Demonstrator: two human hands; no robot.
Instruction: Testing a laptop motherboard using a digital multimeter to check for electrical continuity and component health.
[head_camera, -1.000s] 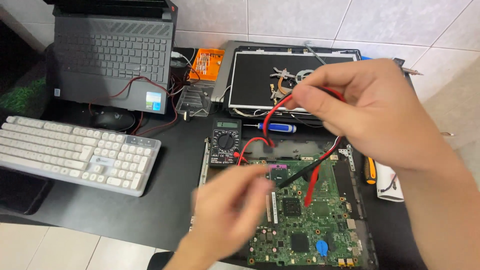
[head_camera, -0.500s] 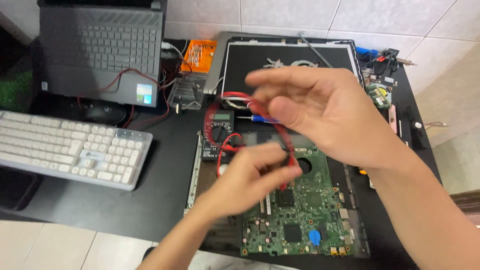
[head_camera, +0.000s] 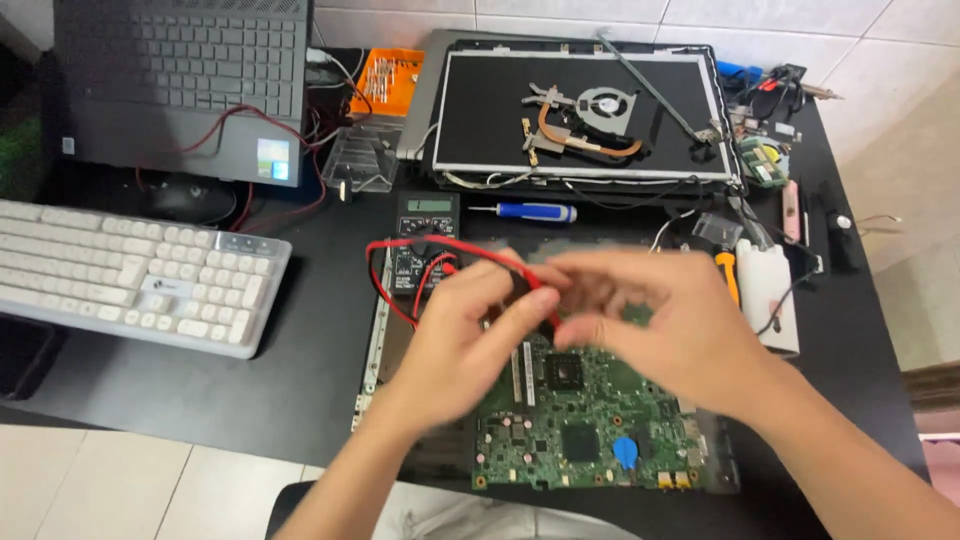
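The red wire (head_camera: 440, 250) is in the middle of the view; it loops from the two hands up to the little black meter (head_camera: 424, 245), which lies on the tabletop (head_camera: 250, 390) at about 11 o'clock from the hands; the left hand (head_camera: 465, 335) and the right hand (head_camera: 665, 320) meet over the top edge of the green circuit board (head_camera: 590, 430); both are blurry; the left fingers (head_camera: 530, 300) are pressed together on the red wire; the right fingers (head_camera: 590, 275) curl in close to the same spot, but I cannot tell if they pinch the wire or only touch it.

The green circuit board lies in an open laptop shell at 6 o'clock from the hands; it has a blue round part (head_camera: 625, 452) near its bottom edge.

At 12 o'clock from the hands lies a blue screwdriver (head_camera: 525, 212); just past it is a flat black screen panel (head_camera: 585, 110) with a fan and copper pipe (head_camera: 590, 115) on top.

At 10 o'clock sits a dark laptop (head_camera: 185, 85); a white keyboard (head_camera: 130, 280) lies at 9 o'clock; a black mouse (head_camera: 190, 200) sits between them.

An orange box (head_camera: 388, 80) is near the laptop, with a clear plastic stand (head_camera: 360, 165) just below it.

At 3 o'clock lie a white block (head_camera: 770, 290) and a tool with an orange handle (head_camera: 728, 272) just beside it; small parts lie at 1 o'clock near the corner of the tabletop.
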